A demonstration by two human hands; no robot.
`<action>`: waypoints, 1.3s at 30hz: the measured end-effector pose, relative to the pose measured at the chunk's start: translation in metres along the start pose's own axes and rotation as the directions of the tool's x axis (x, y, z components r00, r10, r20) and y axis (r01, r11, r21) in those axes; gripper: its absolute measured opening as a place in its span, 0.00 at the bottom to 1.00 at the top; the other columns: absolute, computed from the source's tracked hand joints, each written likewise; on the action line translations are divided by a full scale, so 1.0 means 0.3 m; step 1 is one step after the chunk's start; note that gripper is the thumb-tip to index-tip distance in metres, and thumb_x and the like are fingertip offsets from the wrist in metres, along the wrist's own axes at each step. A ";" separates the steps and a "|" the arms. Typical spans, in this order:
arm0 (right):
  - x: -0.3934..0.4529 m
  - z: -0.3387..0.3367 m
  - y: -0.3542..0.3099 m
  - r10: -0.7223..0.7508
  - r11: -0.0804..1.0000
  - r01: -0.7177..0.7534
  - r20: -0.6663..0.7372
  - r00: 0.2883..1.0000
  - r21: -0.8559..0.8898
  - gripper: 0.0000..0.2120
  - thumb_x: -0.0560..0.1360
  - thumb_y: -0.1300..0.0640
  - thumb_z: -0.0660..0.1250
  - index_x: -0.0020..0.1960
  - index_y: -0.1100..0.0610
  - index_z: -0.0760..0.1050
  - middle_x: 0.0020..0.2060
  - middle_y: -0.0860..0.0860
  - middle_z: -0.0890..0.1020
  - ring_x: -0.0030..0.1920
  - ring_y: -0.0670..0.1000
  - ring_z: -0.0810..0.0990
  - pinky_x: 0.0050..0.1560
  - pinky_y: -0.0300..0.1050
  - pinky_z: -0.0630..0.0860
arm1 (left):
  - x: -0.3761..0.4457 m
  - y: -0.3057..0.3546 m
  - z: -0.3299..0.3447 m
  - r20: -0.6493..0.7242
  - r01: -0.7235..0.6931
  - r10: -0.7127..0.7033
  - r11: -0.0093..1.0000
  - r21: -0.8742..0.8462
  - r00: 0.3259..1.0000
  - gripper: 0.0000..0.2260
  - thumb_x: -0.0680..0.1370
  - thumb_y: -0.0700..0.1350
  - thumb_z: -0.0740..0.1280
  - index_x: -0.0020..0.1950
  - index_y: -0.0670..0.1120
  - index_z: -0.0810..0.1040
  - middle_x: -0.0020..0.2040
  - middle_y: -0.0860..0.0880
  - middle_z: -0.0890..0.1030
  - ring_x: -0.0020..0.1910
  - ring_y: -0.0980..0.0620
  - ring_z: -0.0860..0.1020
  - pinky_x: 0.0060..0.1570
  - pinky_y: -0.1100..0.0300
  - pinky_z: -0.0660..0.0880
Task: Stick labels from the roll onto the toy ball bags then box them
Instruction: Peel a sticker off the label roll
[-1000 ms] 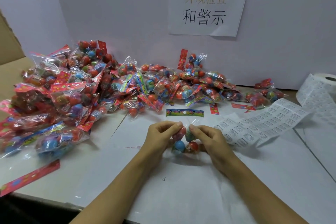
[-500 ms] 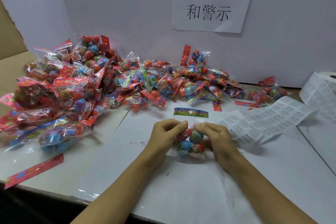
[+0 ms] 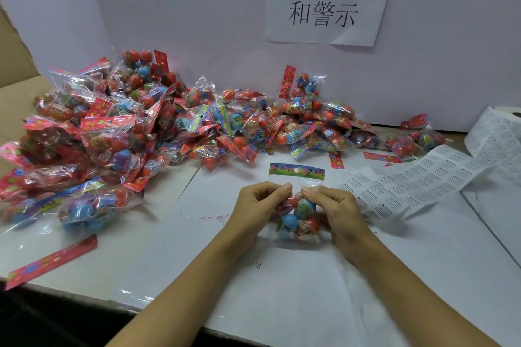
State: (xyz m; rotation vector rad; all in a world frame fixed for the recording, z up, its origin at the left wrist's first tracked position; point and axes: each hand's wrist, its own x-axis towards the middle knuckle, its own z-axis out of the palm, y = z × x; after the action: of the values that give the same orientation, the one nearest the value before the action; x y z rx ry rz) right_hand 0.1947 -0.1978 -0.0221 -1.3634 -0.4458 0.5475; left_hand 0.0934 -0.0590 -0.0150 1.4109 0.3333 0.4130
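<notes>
- The worktop [image 3: 158, 251] is white and covered near the middle by loose paper sheets; a cardboard box flap [image 3: 14, 59] shows at its far left edge.
- The heap of toy ball bags [image 3: 146, 132] sprawls across the back and left; crinkly clear film, likely slippery and quick to slide.
- The label strip [image 3: 417, 180] runs off the label roll [image 3: 507, 121] at the right and lies flat just beside the hands; thin backing paper, so probably limp and easy to crease.
- The toy ball bag [image 3: 298, 214] in work lies at the centre, header card away from the person. It looks light, with loose film over round balls that may roll; the flat film under the header seems the best hold.
- The left hand [image 3: 259, 205] and right hand [image 3: 338, 211] flank it, fingers curled and pinching the film.
</notes>
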 end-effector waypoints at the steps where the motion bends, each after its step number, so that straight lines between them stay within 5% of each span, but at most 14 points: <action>1: -0.001 0.001 -0.002 0.003 1.000 -0.003 -0.001 1.000 0.004 0.09 0.74 0.58 0.74 0.44 0.64 0.84 0.42 0.62 0.84 0.42 0.59 0.85 0.41 0.53 0.84 | 0.001 -0.001 0.001 0.006 0.009 -0.009 1.000 -0.006 1.000 0.11 0.74 0.54 0.73 0.40 0.47 0.87 0.39 0.45 0.85 0.41 0.51 0.82 0.44 0.56 0.82; 7: -0.008 0.008 -0.019 0.015 0.999 -0.013 -0.041 0.999 0.037 0.11 0.73 0.54 0.75 0.42 0.62 0.85 0.40 0.62 0.85 0.39 0.60 0.86 0.35 0.49 0.82 | -0.001 0.016 -0.008 0.072 0.065 -0.062 0.997 -0.040 0.996 0.11 0.77 0.55 0.74 0.43 0.48 0.87 0.45 0.44 0.85 0.46 0.50 0.85 0.40 0.61 0.80; 12: -0.014 0.011 -0.026 0.015 0.999 -0.013 -0.047 0.999 0.050 0.14 0.70 0.49 0.75 0.40 0.61 0.85 0.35 0.59 0.83 0.35 0.57 0.85 0.31 0.45 0.79 | -0.001 0.011 -0.023 0.131 0.053 -0.049 0.998 -0.025 0.990 0.05 0.71 0.46 0.73 0.45 0.50 0.86 0.46 0.47 0.86 0.46 0.51 0.85 0.40 0.61 0.79; 18: -0.019 0.012 -0.024 -0.009 0.996 0.009 0.002 1.000 0.084 0.19 0.67 0.44 0.76 0.45 0.61 0.85 0.39 0.60 0.85 0.38 0.58 0.86 0.33 0.44 0.81 | 0.011 -0.003 -0.024 0.079 0.014 -0.013 1.000 -0.018 0.997 0.06 0.70 0.45 0.73 0.46 0.50 0.87 0.47 0.45 0.86 0.48 0.48 0.85 0.44 0.55 0.81; 23: -0.008 0.011 -0.012 -0.045 0.999 0.048 -0.093 0.995 0.025 0.24 0.65 0.45 0.79 0.59 0.51 0.81 0.52 0.54 0.85 0.48 0.52 0.87 0.42 0.45 0.82 | 0.018 -0.004 -0.029 -0.052 -0.048 0.043 0.995 -0.087 0.998 0.10 0.71 0.44 0.77 0.51 0.44 0.85 0.49 0.44 0.86 0.50 0.43 0.86 0.45 0.43 0.84; 26: -0.004 0.013 -0.005 -0.089 0.996 0.087 -0.107 0.990 -0.023 0.28 0.63 0.48 0.83 0.60 0.50 0.78 0.53 0.53 0.83 0.51 0.52 0.85 0.48 0.47 0.83 | 0.020 -0.004 -0.032 -0.150 -0.108 0.095 0.990 -0.086 0.984 0.11 0.73 0.40 0.79 0.53 0.43 0.83 0.49 0.45 0.86 0.52 0.40 0.85 0.43 0.49 0.84; 31: -0.018 0.014 -0.007 -0.142 0.981 0.142 0.010 0.990 -0.134 0.25 0.62 0.40 0.79 0.55 0.51 0.83 0.51 0.49 0.87 0.54 0.48 0.84 0.54 0.44 0.80 | 0.012 -0.008 -0.031 -0.144 -0.231 0.239 0.970 0.069 0.960 0.18 0.66 0.50 0.81 0.50 0.45 0.80 0.49 0.43 0.84 0.52 0.40 0.82 0.52 0.46 0.82; 36: -0.024 0.013 -0.012 -0.189 0.978 0.200 0.152 0.970 -0.063 0.17 0.68 0.54 0.79 0.57 0.52 0.84 0.55 0.51 0.86 0.56 0.50 0.85 0.55 0.41 0.80 | -0.007 -0.001 -0.020 0.054 -0.259 0.256 0.964 0.055 0.965 0.15 0.71 0.59 0.74 0.50 0.49 0.87 0.49 0.47 0.84 0.47 0.51 0.82 0.44 0.58 0.79; 39: -0.017 0.013 -0.002 -0.174 0.979 0.182 0.087 0.981 -0.097 0.11 0.71 0.58 0.77 0.53 0.54 0.84 0.50 0.54 0.87 0.52 0.54 0.86 0.55 0.46 0.81 | 0.000 -0.006 -0.013 -0.040 -0.270 0.279 0.950 0.158 0.959 0.18 0.70 0.63 0.72 0.45 0.48 0.86 0.47 0.46 0.81 0.43 0.56 0.78 0.41 0.62 0.75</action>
State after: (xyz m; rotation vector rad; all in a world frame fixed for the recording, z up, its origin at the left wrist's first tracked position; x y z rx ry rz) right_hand 0.1884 -0.1979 -0.0210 -1.3891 -0.6612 0.4354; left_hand 0.0919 -0.0557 -0.0172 1.6020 0.2209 0.6719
